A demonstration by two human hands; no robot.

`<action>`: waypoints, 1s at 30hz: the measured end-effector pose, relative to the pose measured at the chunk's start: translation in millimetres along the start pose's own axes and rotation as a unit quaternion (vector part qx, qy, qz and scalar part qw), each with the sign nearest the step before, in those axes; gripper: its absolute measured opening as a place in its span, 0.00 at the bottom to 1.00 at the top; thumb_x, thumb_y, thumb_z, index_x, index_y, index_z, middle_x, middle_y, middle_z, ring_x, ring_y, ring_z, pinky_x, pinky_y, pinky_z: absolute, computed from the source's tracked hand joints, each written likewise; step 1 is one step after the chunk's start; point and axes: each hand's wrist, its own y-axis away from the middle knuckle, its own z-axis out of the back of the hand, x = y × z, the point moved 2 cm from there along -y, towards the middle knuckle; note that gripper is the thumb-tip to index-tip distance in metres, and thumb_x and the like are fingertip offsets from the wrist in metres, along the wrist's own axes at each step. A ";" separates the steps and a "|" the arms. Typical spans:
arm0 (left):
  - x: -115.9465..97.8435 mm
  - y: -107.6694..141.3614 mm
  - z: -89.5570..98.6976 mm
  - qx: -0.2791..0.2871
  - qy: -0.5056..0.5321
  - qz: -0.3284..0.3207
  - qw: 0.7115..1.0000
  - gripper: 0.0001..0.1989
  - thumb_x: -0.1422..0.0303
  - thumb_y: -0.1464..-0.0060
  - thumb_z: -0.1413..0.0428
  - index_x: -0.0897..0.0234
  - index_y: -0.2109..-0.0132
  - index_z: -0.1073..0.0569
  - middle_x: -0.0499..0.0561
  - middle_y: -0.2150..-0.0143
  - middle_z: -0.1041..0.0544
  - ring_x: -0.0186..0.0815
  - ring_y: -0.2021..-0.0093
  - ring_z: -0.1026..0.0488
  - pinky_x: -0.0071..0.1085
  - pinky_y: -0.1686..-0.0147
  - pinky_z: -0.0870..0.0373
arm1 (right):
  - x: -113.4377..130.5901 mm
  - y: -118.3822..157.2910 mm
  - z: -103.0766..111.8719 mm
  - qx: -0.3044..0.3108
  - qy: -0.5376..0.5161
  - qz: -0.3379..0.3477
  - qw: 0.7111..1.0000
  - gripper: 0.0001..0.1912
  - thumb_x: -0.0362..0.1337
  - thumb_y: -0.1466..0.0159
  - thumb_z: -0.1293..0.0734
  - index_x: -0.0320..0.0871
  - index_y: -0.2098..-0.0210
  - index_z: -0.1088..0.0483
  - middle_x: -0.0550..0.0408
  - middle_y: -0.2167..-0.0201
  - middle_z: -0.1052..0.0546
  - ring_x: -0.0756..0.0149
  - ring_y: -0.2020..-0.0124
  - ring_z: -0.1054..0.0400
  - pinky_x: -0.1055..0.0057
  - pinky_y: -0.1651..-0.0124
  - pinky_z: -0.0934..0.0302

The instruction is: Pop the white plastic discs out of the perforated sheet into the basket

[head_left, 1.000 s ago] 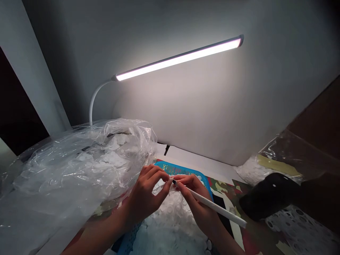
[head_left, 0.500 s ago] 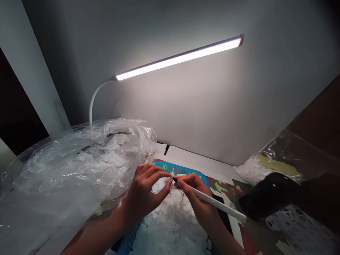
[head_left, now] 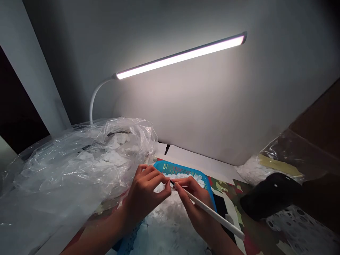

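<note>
A long white pen-like tool (head_left: 216, 216) with a dark tip is gripped by my right hand (head_left: 195, 200), its tip pointing left at the fingertips of my left hand (head_left: 148, 187). The thumb and index finger of my left hand are pinched together; whatever lies between them is too small to name. Both hands are over a blue perforated basket (head_left: 209, 184), which holds many small white round pieces (head_left: 175, 209). The tool's tip is touching or very near the left fingertips.
A lit bar lamp (head_left: 183, 56) on a bent white neck hangs above. A big clear plastic bag (head_left: 66, 177) with white pieces fills the left. On the right are a black object (head_left: 268, 196), a bag of white bits (head_left: 252, 170) and a sheet with round holes (head_left: 297, 226).
The tool's rear end has dipped slightly, and its tip has shifted left. My left fingers have drawn closer together, and the small white piece seen at their tips is now mostly hidden.
</note>
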 end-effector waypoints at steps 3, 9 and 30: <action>0.6 0.9 -0.4 -0.007 0.002 0.005 1.000 0.07 0.75 0.50 0.43 0.60 0.74 0.27 0.43 0.79 0.24 0.34 0.75 0.28 0.37 0.63 0.36 | 0.8 1.1 -1.5 -0.005 0.008 0.009 1.000 0.07 0.38 0.33 0.38 0.46 0.61 0.29 0.52 0.59 0.22 0.61 0.59 0.28 0.67 0.57 0.36; 0.9 1.1 -1.0 -0.010 0.002 0.007 1.000 0.07 0.76 0.51 0.43 0.62 0.75 0.28 0.43 0.80 0.25 0.34 0.75 0.29 0.36 0.64 0.37 | -1.5 1.3 -2.6 -0.023 0.050 0.024 0.998 0.06 0.38 0.33 0.39 0.47 0.62 0.30 0.52 0.58 0.23 0.61 0.57 0.28 0.67 0.57 0.35; -6.9 5.6 4.6 -0.013 0.095 -0.044 0.994 0.06 0.79 0.54 0.43 0.63 0.72 0.31 0.44 0.77 0.28 0.32 0.73 0.32 0.36 0.63 0.36 | -9.5 -2.0 20.6 -0.215 0.061 -0.050 0.973 0.10 0.46 0.36 0.37 0.46 0.67 0.33 0.55 0.66 0.24 0.61 0.62 0.30 0.67 0.59 0.39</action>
